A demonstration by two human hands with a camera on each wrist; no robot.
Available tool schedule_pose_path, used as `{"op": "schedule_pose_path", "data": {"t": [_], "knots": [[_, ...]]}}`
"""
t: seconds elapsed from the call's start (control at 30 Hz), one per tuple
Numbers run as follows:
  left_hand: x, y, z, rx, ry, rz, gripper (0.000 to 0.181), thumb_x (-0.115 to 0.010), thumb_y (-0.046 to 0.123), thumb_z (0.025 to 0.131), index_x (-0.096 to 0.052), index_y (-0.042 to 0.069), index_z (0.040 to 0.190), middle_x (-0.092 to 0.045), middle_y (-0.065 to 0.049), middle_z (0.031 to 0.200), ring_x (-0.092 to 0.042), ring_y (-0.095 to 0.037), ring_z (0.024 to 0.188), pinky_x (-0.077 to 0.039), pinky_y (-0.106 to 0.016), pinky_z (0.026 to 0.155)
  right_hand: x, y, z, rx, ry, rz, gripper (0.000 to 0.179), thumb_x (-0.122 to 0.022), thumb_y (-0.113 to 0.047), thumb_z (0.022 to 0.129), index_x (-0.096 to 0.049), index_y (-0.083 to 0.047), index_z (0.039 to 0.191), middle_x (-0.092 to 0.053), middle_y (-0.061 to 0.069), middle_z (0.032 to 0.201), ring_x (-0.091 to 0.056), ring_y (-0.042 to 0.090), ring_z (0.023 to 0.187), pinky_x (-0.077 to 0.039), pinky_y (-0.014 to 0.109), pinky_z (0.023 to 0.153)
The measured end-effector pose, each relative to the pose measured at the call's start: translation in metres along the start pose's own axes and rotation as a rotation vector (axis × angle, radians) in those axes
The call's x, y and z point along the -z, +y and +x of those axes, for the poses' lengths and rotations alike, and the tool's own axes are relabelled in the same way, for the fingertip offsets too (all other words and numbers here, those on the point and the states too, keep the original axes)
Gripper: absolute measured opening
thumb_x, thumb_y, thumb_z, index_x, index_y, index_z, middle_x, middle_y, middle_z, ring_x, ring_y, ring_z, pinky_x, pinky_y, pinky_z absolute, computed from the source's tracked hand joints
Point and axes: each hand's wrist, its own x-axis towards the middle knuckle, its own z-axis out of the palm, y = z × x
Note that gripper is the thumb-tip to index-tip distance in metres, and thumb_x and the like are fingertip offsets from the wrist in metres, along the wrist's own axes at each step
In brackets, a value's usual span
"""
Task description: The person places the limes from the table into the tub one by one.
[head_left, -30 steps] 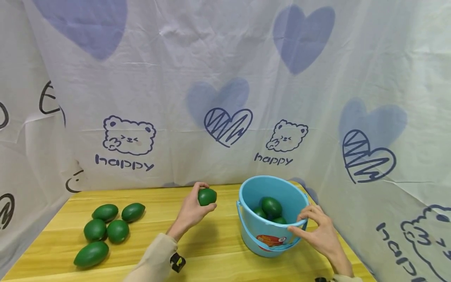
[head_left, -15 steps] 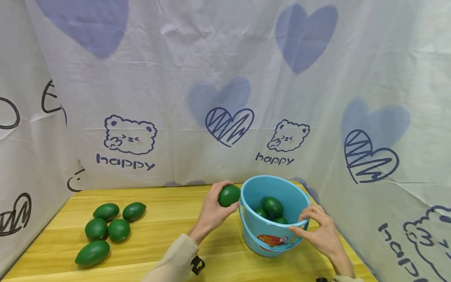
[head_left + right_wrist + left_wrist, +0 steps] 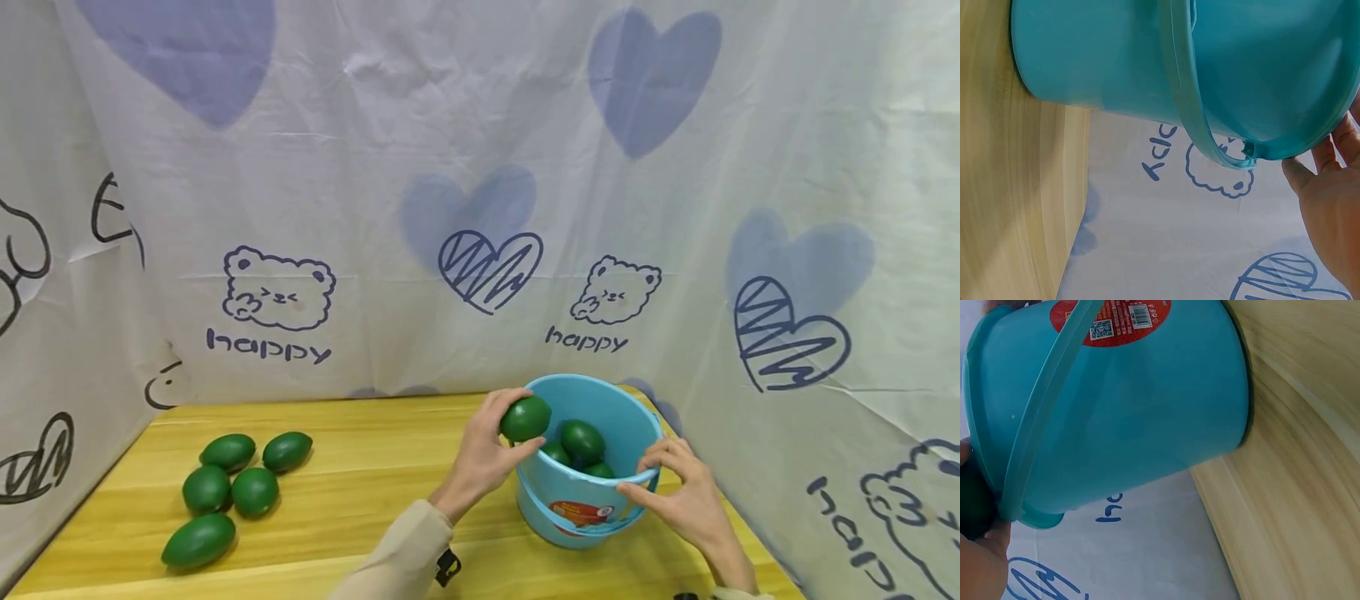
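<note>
My left hand [image 3: 482, 457] grips a dark green avocado [image 3: 526, 418] between thumb and fingers, over the left rim of a light blue bucket [image 3: 542, 482]. Several more avocados [image 3: 582, 442] lie inside the bucket, which stands upright on the table. My right hand [image 3: 688, 498] holds the bucket's right front rim, thumb and fingertips at its edge. In the left wrist view the held avocado [image 3: 975, 501] shows dark at the left edge, partly cut off, beside the rim. The right wrist view shows fingers [image 3: 1297, 174] against the bucket's rim.
Several green avocados [image 3: 255, 492] lie grouped on the left of the wood-grain table [image 3: 360, 475]. The bucket's handle [image 3: 536, 506] hangs down across its front. A white printed cloth [image 3: 382, 275] hangs behind the table and at both sides.
My left hand has carried the avocado rightward from above the table to the bucket's left rim. My right hand keeps its hold on the bucket, which stays in place.
</note>
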Motion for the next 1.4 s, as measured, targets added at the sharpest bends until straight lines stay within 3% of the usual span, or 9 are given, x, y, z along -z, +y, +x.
{"op": "schedule_pose_path", "data": {"t": [0.17,0.3,0.73,1.03,1.17,1.33,1.4], "knots": [[-0.004,0.003,0.003,-0.007,-0.044,0.019,0.060,-0.080,0.017,0.082,-0.054,0.018,0.136,-0.058,-0.008,0.128,-0.061,-0.021,0.107,-0.054,-0.032,0.086,-0.001,0.000,0.000,0.006,0.016,0.007,0.038,-0.091,0.002,0.058,-0.067,-0.019,0.078,-0.061,0.001,0.089,-0.048,0.007,0.094,-0.033,0.016,0.086],[-0.006,0.003,0.003,0.021,-0.066,0.019,0.062,-0.079,0.020,0.083,-0.051,0.022,0.139,-0.059,-0.007,0.131,-0.061,-0.020,0.109,-0.054,-0.033,0.086,0.000,0.000,0.000,-0.016,0.000,0.001,0.036,-0.091,-0.001,0.060,-0.067,-0.020,0.079,-0.060,-0.002,0.090,-0.048,0.005,0.094,-0.034,0.018,0.086],[-0.004,0.004,0.004,0.021,-0.127,0.067,0.064,-0.076,0.025,0.087,-0.046,0.019,0.142,-0.059,-0.009,0.132,-0.061,-0.021,0.108,-0.054,-0.032,0.085,0.002,-0.001,-0.001,-0.021,-0.011,-0.006,0.034,-0.091,-0.006,0.064,-0.066,-0.023,0.079,-0.060,-0.008,0.090,-0.048,0.004,0.095,-0.035,0.018,0.086],[-0.004,0.007,0.006,0.040,-0.156,0.083,0.063,-0.077,0.023,0.086,-0.046,0.017,0.141,-0.058,-0.009,0.132,-0.060,-0.022,0.110,-0.054,-0.036,0.088,0.003,-0.002,-0.001,-0.033,-0.018,-0.004,0.034,-0.091,-0.006,0.063,-0.065,-0.022,0.078,-0.060,-0.007,0.089,-0.047,0.005,0.095,-0.035,0.019,0.086],[-0.004,0.008,0.006,0.066,-0.159,0.075,0.063,-0.077,0.023,0.086,-0.046,0.020,0.141,-0.058,-0.010,0.131,-0.060,-0.022,0.110,-0.054,-0.039,0.088,0.004,-0.012,0.001,-0.034,-0.016,-0.008,0.033,-0.090,-0.001,0.062,-0.065,-0.015,0.078,-0.061,0.001,0.088,-0.048,0.008,0.093,-0.035,0.019,0.085],[-0.005,0.009,0.006,0.077,-0.155,0.069,0.063,-0.076,0.023,0.086,-0.046,0.017,0.141,-0.058,-0.010,0.129,-0.060,-0.023,0.108,-0.054,-0.038,0.087,0.005,-0.010,0.001,-0.043,-0.026,0.000,0.032,-0.090,-0.004,0.064,-0.065,-0.018,0.080,-0.061,-0.003,0.090,-0.048,0.007,0.093,-0.036,0.020,0.085],[-0.006,0.009,0.006,0.076,-0.154,0.076,0.064,-0.077,0.023,0.086,-0.046,0.016,0.141,-0.058,-0.010,0.128,-0.060,-0.022,0.107,-0.054,-0.037,0.086,0.004,0.001,-0.002,-0.048,-0.028,0.004,0.034,-0.091,-0.008,0.065,-0.065,-0.023,0.080,-0.060,-0.008,0.091,-0.048,0.005,0.094,-0.036,0.020,0.085]]}}
